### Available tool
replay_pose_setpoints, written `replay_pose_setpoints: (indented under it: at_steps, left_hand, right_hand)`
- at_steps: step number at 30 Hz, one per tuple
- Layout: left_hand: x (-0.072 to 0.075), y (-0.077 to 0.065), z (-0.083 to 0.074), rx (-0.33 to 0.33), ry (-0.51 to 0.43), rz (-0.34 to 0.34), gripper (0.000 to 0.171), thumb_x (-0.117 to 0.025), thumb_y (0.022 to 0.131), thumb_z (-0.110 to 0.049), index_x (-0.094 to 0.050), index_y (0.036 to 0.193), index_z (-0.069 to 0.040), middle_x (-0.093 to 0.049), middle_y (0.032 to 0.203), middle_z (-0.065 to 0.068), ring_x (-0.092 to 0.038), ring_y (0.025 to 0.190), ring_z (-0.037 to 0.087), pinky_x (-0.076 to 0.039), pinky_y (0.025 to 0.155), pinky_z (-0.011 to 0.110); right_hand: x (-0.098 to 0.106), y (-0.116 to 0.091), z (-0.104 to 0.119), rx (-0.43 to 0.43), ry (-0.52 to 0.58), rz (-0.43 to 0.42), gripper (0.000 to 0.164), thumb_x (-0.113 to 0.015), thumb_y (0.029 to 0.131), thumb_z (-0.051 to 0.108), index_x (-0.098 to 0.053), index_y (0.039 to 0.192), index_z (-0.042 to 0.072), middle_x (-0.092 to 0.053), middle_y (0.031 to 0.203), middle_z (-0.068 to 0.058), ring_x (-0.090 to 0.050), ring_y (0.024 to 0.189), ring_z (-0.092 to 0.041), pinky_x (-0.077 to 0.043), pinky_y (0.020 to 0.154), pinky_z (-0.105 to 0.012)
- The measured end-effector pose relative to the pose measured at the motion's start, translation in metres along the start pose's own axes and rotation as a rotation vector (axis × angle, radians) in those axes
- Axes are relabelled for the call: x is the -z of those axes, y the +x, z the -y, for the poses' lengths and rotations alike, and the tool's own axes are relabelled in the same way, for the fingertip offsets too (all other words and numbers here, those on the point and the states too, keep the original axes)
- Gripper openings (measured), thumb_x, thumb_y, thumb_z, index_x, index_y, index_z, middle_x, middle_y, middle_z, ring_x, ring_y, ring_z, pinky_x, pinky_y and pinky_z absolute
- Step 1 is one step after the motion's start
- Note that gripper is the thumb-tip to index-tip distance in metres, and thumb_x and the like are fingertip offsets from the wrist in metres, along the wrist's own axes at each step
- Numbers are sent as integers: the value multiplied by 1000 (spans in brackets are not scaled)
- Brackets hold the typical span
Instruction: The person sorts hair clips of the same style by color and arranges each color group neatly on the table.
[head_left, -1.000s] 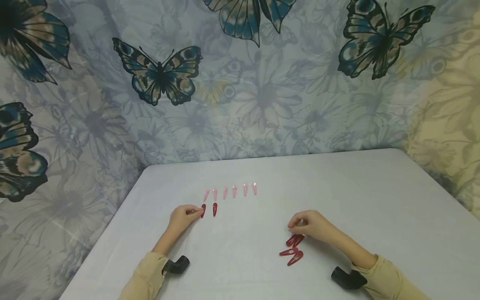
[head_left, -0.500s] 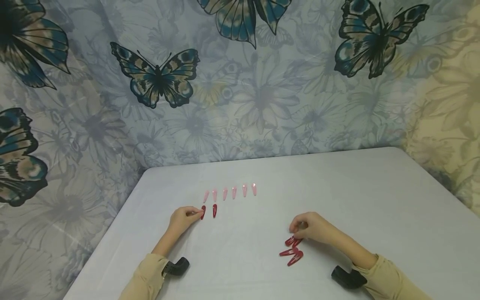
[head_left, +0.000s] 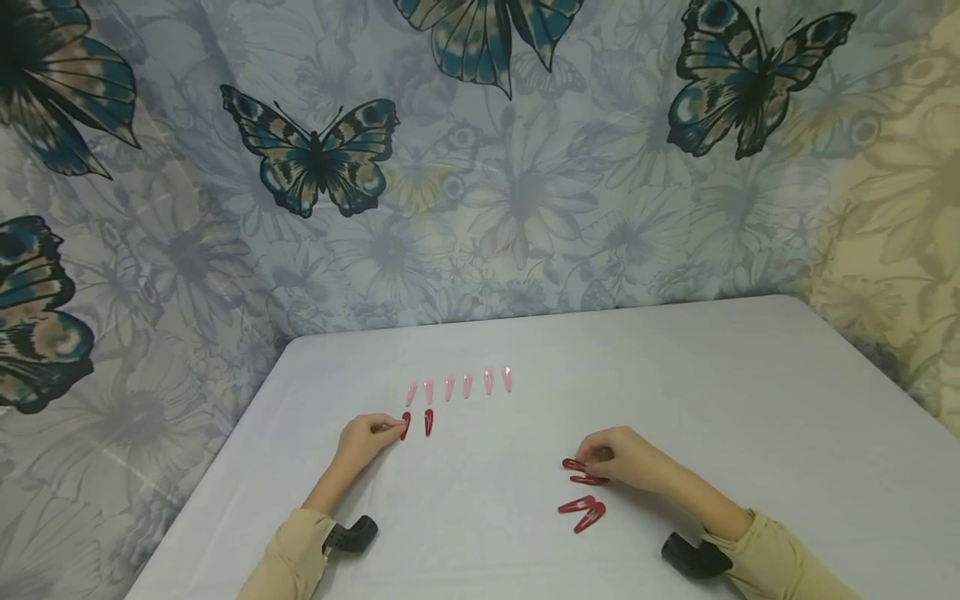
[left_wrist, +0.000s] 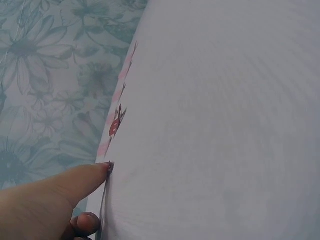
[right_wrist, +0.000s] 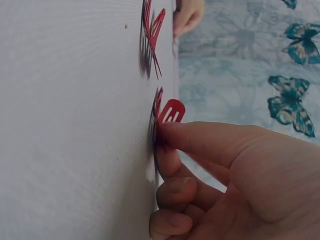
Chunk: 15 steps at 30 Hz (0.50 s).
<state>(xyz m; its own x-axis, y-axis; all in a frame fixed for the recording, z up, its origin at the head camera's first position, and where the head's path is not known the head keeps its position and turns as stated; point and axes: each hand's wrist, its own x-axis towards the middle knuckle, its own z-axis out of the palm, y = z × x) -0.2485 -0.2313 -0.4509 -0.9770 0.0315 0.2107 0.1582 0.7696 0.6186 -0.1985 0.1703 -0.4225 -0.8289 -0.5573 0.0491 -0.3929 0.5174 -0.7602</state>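
Note:
My left hand [head_left: 367, 437] pinches the end of a dark red snap hair clip [head_left: 406, 423] at the left of the table; its thumb covers most of that clip in the left wrist view. Just right of it lies a second red hair clip [head_left: 429, 422], upright in a row. My right hand [head_left: 622, 457] pinches a red hair clip [right_wrist: 173, 111] between thumb and finger, its slotted end sticking out. Another red clip [head_left: 587, 480] lies right below those fingertips. Two more red clips [head_left: 589, 517] cross each other on the table, nearer to me.
Several pale pink hair clips [head_left: 449, 388] form a row behind the red ones. The white table [head_left: 480, 517] ends at a butterfly-patterned cloth backdrop [head_left: 525, 208]. A black wrist mount [head_left: 697, 557] juts from each sleeve.
My right hand has dipped to the red clips and taken hold of one, turning it and the one beside it nearly level and apart. The left hand has stayed put.

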Motion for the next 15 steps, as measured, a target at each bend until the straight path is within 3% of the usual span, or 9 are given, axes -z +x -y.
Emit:
replay_pose_setpoints:
  at_steps: [5,15]
  left_hand:
    - [0,-1,1,15,-8,5,10,-72,75,-20,-72,77,-10,-62,73,-1,-47,64,13,-36,61,32]
    - [1,2,1,31,-14,28,11,-72,76,-22,-72,78,-12,-63,76,-1,-48,66,13,-36,62,32]
  right_hand:
    - [0,0,2,24,2,-8,15,-59,79,-3,-64,87,9,-57,72,6,-46,62,-6,-41,54,-24]
    - [0,0,-1,35,-19,-76,13,-60,80,-2,-62,83,11,-53,61,7,-45,54,-4,-38,49,-23]
